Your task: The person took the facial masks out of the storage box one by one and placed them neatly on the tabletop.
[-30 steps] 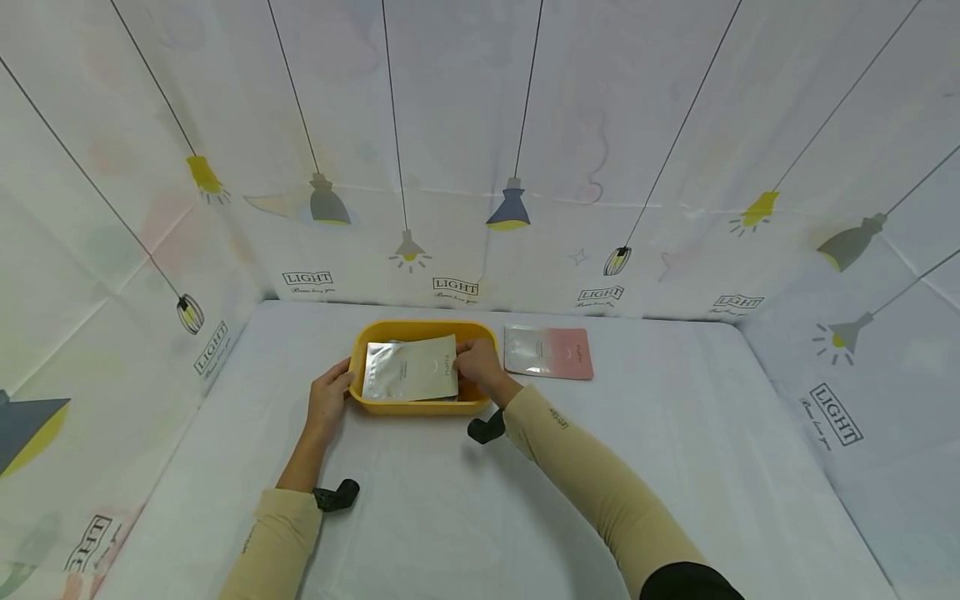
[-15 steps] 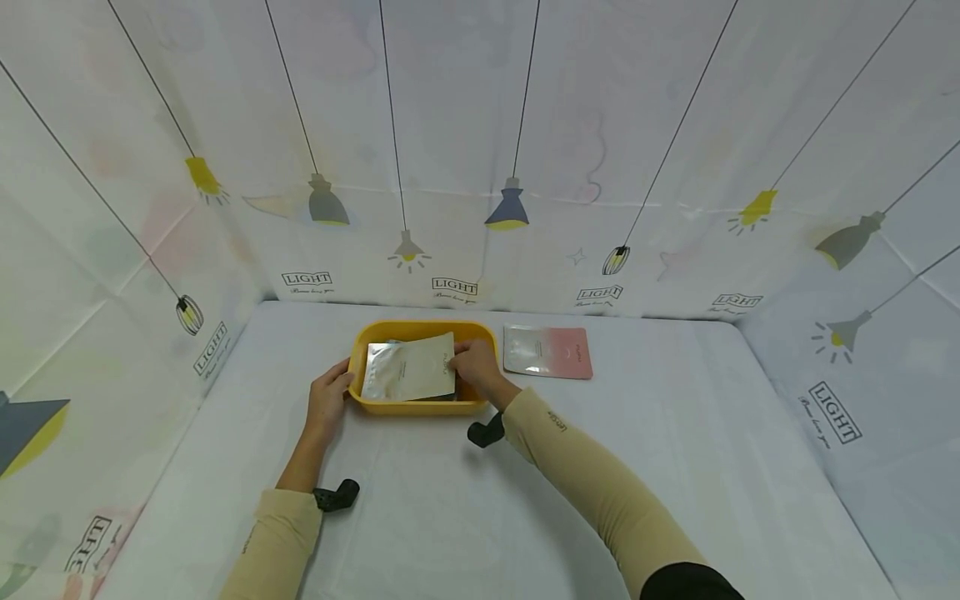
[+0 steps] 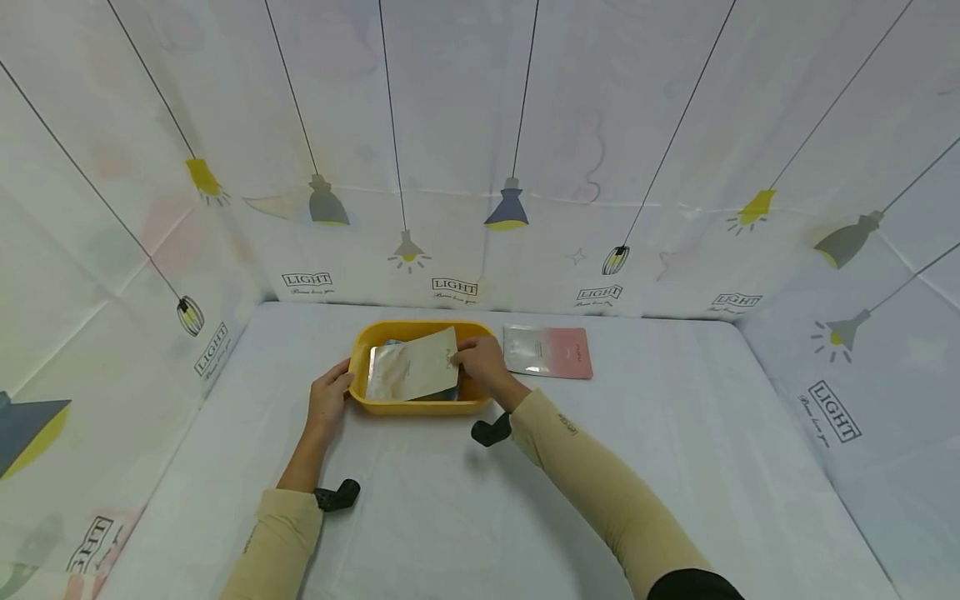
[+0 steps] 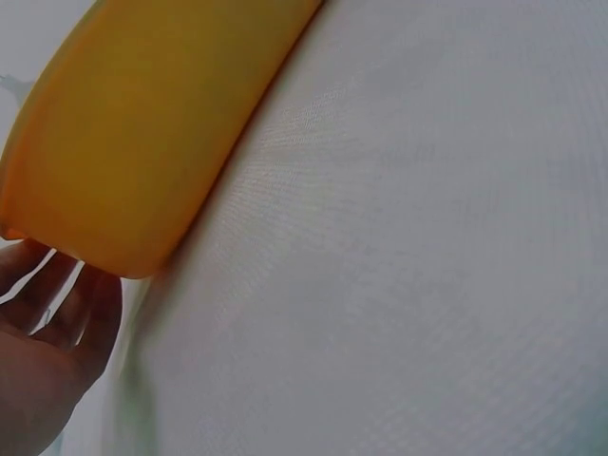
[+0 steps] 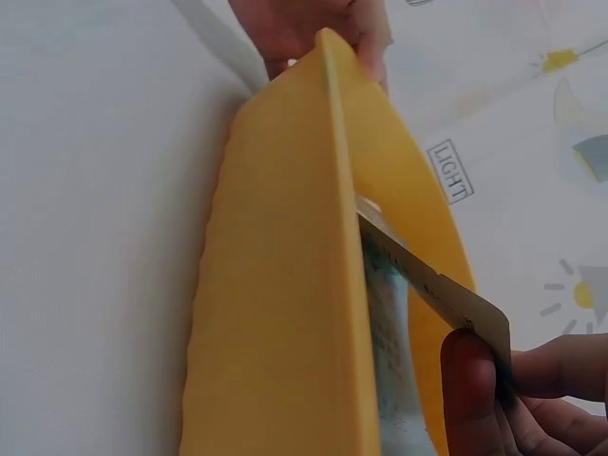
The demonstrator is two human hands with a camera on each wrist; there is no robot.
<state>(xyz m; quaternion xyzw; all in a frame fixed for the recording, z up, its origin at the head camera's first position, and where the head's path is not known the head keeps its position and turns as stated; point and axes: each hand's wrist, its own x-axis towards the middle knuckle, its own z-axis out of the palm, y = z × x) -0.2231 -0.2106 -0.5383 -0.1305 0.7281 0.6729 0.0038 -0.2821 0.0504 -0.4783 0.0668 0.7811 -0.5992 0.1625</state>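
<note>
A yellow plastic tray (image 3: 420, 408) stands near the back of the table. My left hand (image 3: 328, 400) holds its left end, fingers (image 4: 81, 304) against the outer wall and thumb at the rim. My right hand (image 3: 483, 362) reaches over the tray's right end. Between thumb and fingers it pinches the right edge of a pale cream and silver sheet-mask packet (image 3: 420, 362), which tilts up on that side. Beneath it, partly hidden, lies a bluish packet (image 5: 389, 332) inside the tray.
A pink and silver mask packet (image 3: 547, 352) lies flat on the white table (image 3: 450, 500), right of the tray. A white curtain (image 3: 450, 125) printed with lamps hangs behind and along both sides. Each wrist wears a black camera (image 3: 339, 494).
My right hand has raised the cream packet's right edge, so it tilts more and shows more of the bluish packet below. The left hand and the tray have stayed put.
</note>
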